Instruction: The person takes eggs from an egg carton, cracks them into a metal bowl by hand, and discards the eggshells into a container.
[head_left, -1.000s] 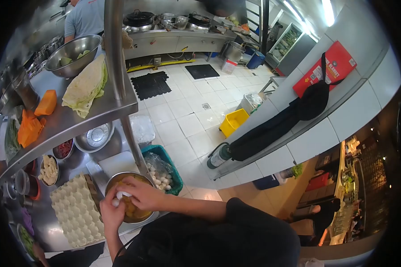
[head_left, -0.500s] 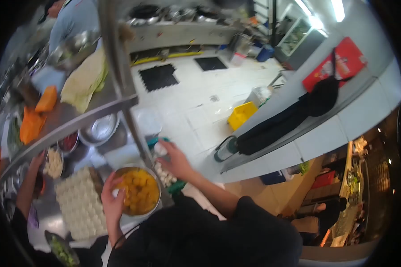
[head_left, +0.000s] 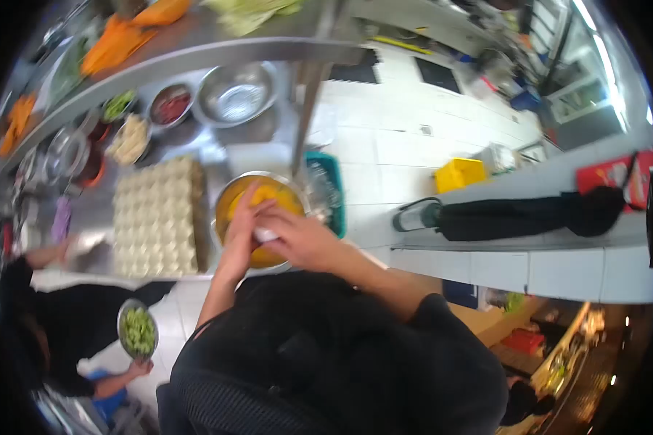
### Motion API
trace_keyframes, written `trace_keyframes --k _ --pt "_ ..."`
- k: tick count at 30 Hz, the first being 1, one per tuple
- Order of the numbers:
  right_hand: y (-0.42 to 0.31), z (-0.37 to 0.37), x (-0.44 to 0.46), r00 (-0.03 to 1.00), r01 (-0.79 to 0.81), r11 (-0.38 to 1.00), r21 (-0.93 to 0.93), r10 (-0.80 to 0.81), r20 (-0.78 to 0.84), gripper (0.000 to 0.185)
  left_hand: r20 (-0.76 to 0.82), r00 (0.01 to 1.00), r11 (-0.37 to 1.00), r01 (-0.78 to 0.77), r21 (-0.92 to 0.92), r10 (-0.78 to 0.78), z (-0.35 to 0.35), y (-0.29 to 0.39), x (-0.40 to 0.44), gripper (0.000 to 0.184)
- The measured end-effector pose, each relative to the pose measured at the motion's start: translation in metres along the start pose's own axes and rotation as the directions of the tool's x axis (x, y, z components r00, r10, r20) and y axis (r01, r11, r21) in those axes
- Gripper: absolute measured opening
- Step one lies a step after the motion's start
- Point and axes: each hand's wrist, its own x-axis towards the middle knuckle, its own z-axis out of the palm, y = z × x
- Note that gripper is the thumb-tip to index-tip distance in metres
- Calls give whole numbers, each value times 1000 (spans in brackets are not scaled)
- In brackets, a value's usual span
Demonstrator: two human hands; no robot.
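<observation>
Under both my hands stands a metal bowl (head_left: 220, 199) holding bright yellow-orange egg yolks (head_left: 277, 194). My left hand (head_left: 245, 230) and my right hand (head_left: 301, 235) meet above it, fingers closed around a white egg (head_left: 265, 234). Only part of the egg shows between the fingers; whether its shell is whole or cracked cannot be made out. Right beside the bowl is a teal bin (head_left: 335, 163) with pale contents like eggshells. To the left of the bowl lies a stack of grey egg trays (head_left: 154, 217).
Behind the trays are an empty metal bowl (head_left: 236, 94), a bowl of red food (head_left: 171, 105) and a bowl of pale pieces (head_left: 130, 140). A steel shelf (head_left: 196, 59) crosses above. At lower left, a co-worker's hand (head_left: 139, 367) holds a bowl of chopped greens (head_left: 137, 330).
My right hand has moved from the teal bin to the bowl, joining my left hand around the egg. The view has turned; the co-worker with the greens shows more fully.
</observation>
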Motion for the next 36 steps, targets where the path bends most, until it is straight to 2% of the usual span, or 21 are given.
trace_keyframes --k 1,3,5,7,9,10,11,14,16,17,19,23,25,26,27,28,29,30,31,34,36 --pt "4 -6 -4 998 -52 999 8 52 48 40 -8 999 997 47 -60 -47 4 1 0 82" --pt "-8 -25 -8 993 -58 997 -54 64 103 41 -47 996 997 78 -13 -78 6 2 0 84" --pt "-20 -44 -16 999 -14 979 -202 20 27 44 -60 998 994 -19 109 26 -16 -6 4 78" --pt "-8 -51 -27 995 34 966 -255 -56 -80 46 -231 968 965 -34 258 96 -27 -2 5 71" --pt "1 -57 -37 997 54 949 -311 -68 -36 49 -256 957 946 -47 321 134 -36 -9 8 67" --pt "7 -58 -42 979 -34 928 -370 105 174 49 -294 940 923 -50 382 173 -42 -12 7 64" --pt "5 -57 -40 979 -35 928 -371 106 173 49 -292 941 923 -51 381 173 -41 -12 8 64" --pt "-12 -53 -34 997 4 942 -337 22 76 51 -271 944 906 -64 419 191 -37 -11 10 62" --pt "-26 -51 -28 977 103 950 -296 -153 -150 53 -291 940 916 -50 398 178 -39 -11 10 60" --pt "-17 -46 -32 977 99 950 -296 -150 -153 53 -287 942 916 -49 399 176 -39 -11 10 60" --pt "9 -36 -44 984 -130 945 -301 161 79 53 -289 939 911 -55 408 186 -38 -11 10 59" --pt "-7 -46 -39 967 -164 935 -313 215 137 48 -266 940 882 -68 467 213 -39 -18 10 58" --pt "-1 -23 -32 981 -83 995 51 90 -171 43 -217 945 875 -117 470 243 -42 -24 11 56" --pt "4 -6 -25 933 -80 960 269 167 -318 37 -217 945 875 -118 470 244 -34 -20 9 56" --pt "6 -1 -16 934 -77 960 270 164 -318 37 -129 967 901 -150 408 220 -18 -12 4 55" --pt "6 3 -9 860 -293 722 627 486 -156 36 -42 979 923 -175 342 201 -6 -4 1 55" --pt "4 6 -2 716 -440 316 841 689 116 36 -46 978 922 -176 344 203 -1 6 1 55" --pt "1 3 5 706 -440 220 871 684 184 37 6 975 863 -198 464 220 4 16 1 54" --pt "1 3 10 707 -437 221 872 684 181 37 63 971 788 -223 574 229 6 22 1 53" --pt "3 7 19 727 -461 296 837 666 165 35 3 982 822 -158 547 187 -6 23 3 43" --pt "6 13 20 807 -434 464 772 582 104 34 -6 986 833 -139 535 169 -16 20 1 40"
